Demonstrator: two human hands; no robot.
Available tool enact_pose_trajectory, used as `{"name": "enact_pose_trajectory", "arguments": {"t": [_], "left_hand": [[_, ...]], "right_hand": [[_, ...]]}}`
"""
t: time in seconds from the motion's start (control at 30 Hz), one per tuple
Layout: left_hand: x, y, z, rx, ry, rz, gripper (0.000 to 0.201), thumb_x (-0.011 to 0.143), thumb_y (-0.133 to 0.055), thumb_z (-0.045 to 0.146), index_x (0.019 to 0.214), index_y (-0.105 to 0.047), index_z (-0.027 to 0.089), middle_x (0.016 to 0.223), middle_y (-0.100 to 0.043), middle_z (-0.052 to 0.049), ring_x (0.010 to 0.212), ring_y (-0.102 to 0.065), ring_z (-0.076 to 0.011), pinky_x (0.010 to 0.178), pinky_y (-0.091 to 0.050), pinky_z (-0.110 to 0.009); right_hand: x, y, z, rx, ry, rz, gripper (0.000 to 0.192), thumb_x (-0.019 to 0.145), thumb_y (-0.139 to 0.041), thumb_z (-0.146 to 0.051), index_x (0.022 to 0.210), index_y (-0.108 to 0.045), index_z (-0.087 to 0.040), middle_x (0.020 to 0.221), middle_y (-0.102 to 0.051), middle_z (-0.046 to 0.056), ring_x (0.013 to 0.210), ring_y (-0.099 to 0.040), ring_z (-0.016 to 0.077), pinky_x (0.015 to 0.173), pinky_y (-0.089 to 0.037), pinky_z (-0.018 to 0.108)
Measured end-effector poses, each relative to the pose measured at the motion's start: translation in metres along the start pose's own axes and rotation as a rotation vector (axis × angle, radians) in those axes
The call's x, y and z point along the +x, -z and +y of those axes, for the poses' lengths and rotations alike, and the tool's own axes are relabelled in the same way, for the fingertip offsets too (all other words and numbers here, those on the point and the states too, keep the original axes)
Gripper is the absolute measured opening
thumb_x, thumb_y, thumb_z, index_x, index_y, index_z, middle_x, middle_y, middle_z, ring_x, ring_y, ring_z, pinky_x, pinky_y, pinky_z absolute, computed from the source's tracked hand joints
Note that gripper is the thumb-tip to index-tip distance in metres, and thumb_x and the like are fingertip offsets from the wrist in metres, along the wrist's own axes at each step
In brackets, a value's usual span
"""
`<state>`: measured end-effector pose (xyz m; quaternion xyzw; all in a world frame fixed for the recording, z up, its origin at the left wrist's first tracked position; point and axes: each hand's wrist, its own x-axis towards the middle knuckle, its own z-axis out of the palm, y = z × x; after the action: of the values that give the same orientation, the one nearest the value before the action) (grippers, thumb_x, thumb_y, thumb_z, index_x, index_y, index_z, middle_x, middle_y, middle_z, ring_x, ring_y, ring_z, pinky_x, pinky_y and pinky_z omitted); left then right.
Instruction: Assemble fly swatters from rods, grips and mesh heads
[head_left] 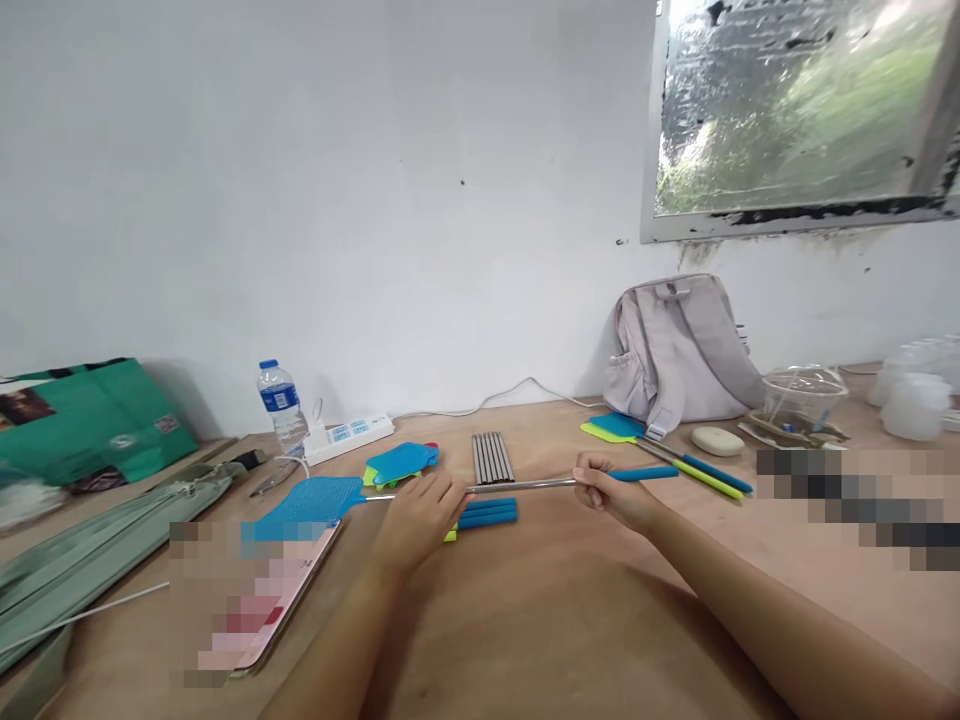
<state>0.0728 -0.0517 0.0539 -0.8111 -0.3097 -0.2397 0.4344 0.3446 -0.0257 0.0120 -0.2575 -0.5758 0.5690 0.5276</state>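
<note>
A blue fly swatter (319, 500) with a long metal rod and a blue grip lies level across the middle of the view. My left hand (426, 510) is closed around the rod on the side of the swatter's head. Near the blue grip, the fingers of my right hand (600, 485) pinch the same rod. Several blue handle tubes (491, 512) lie just beyond my left hand, with a yellow-green one (451, 534) partly hidden by it. Behind the rod is a row of metal rods (493, 458). Loose blue and yellow-green swatter heads (401, 462) are stacked to its left.
Blue and yellow-green swatters (619, 428) lie at right before a grey backpack (679, 350). A water bottle (281, 400) and power strip (351, 437) stand at back left. A phone-like pink screen (277, 590) lies front left. At far right are translucent containers (915, 407).
</note>
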Motion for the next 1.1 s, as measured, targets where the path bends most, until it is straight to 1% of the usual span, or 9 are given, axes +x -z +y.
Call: {"name": "enact_pose_trajectory", "arguments": {"t": [0.17, 0.37, 0.57, 0.73, 0.87, 0.97, 1.1], "left_hand": [[0.002, 0.003, -0.001, 0.045, 0.011, -0.008, 0.025, 0.087, -0.038, 0.028, 0.067, -0.048, 0.019, 0.057, -0.048, 0.001, 0.054, -0.045, -0.0136, 0.053, -0.027, -0.027], [0.000, -0.001, -0.005, 0.020, -0.001, -0.019, 0.026, 0.088, -0.034, 0.026, 0.068, -0.049, 0.019, 0.058, -0.048, 0.000, 0.055, -0.046, -0.0137, 0.053, -0.029, -0.027], [-0.008, -0.009, -0.012, 0.015, 0.007, -0.015, 0.024, 0.088, -0.035, 0.026, 0.070, -0.050, 0.019, 0.060, -0.050, 0.000, 0.056, -0.048, -0.0137, 0.053, -0.030, -0.027], [-0.009, -0.006, -0.012, -0.007, -0.016, -0.033, 0.020, 0.087, -0.036, 0.022, 0.074, -0.050, 0.019, 0.062, -0.052, 0.000, 0.058, -0.049, -0.0139, 0.054, -0.032, -0.026], [-0.010, -0.007, -0.012, -0.010, -0.019, -0.014, 0.017, 0.086, -0.038, 0.019, 0.074, -0.050, 0.018, 0.061, -0.051, 0.000, 0.057, -0.048, -0.0135, 0.054, -0.032, -0.026], [-0.014, -0.012, -0.016, -0.010, -0.014, -0.005, 0.018, 0.086, -0.038, 0.019, 0.074, -0.051, 0.018, 0.062, -0.051, 0.000, 0.057, -0.047, -0.0137, 0.054, -0.032, -0.026], [-0.025, -0.020, -0.025, -0.048, 0.039, 0.019, 0.021, 0.087, -0.037, 0.022, 0.072, -0.052, 0.018, 0.063, -0.053, -0.001, 0.057, -0.046, -0.0133, 0.055, -0.031, -0.026]], "right_hand": [[0.000, 0.017, -0.011, -0.011, 0.088, -0.064, 0.027, 0.074, -0.059, -0.026, 0.053, -0.044, -0.017, 0.041, -0.043, -0.006, 0.039, -0.036, 0.0061, 0.042, -0.018, 0.023], [0.000, 0.034, -0.015, -0.016, 0.077, -0.091, 0.026, 0.075, -0.059, -0.025, 0.054, -0.044, -0.017, 0.040, -0.043, -0.006, 0.038, -0.035, 0.0062, 0.041, -0.018, 0.023], [-0.001, 0.038, -0.019, -0.038, 0.069, -0.074, 0.027, 0.076, -0.058, -0.027, 0.055, -0.044, -0.018, 0.040, -0.041, -0.006, 0.038, -0.035, 0.0063, 0.041, -0.019, 0.023], [-0.005, 0.047, -0.027, -0.083, 0.075, -0.084, 0.026, 0.074, -0.059, -0.027, 0.055, -0.044, -0.018, 0.041, -0.043, -0.006, 0.039, -0.036, 0.0066, 0.042, -0.019, 0.023], [-0.007, 0.056, -0.030, -0.113, 0.080, -0.087, 0.026, 0.076, -0.058, -0.028, 0.056, -0.044, -0.018, 0.041, -0.042, -0.006, 0.040, -0.036, 0.0067, 0.043, -0.021, 0.024], [-0.008, 0.052, -0.029, -0.119, 0.071, -0.097, 0.028, 0.076, -0.058, -0.030, 0.056, -0.042, -0.018, 0.042, -0.042, -0.006, 0.040, -0.035, 0.0065, 0.043, -0.021, 0.024], [-0.008, 0.035, -0.019, -0.076, 0.067, -0.100, 0.029, 0.075, -0.059, -0.031, 0.056, -0.040, -0.018, 0.041, -0.039, -0.007, 0.038, -0.033, 0.0057, 0.041, -0.019, 0.023]]}}
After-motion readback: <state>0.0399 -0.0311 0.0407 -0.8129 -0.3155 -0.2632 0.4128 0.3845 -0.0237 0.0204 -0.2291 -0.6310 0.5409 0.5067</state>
